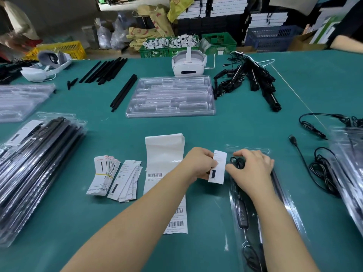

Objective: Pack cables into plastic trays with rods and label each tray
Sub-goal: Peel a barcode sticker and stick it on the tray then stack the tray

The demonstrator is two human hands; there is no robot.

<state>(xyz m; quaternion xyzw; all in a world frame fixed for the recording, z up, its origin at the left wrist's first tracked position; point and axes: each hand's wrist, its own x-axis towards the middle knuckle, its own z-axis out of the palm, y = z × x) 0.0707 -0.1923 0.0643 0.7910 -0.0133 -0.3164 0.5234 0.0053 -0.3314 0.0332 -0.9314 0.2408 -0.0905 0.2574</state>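
A narrow clear plastic tray (pixel 290 209) lies lengthwise at the lower right, holding a black cable (pixel 243 214) with an inline switch and a black rod (pixel 278 185). My left hand (pixel 198 162) pinches a white paper label card (pixel 218 166) upright beside the tray's far end. My right hand (pixel 250 165) rests on the tray top, fingers curled over the coiled end of the cable. A strip of barcode stickers (pixel 167 154) lies just left of my hands. Two stacks of label cards (pixel 115 175) sit further left.
Finished trays are stacked at the left (pixel 35 163) and the right edge (pixel 349 163). A wide stack of clear trays (pixel 170 95) sits mid-table, loose black rods (pixel 108 70) behind it, bundled cables (pixel 251 79) at the right. Two white headsets (pixel 188 63) stand at the back.
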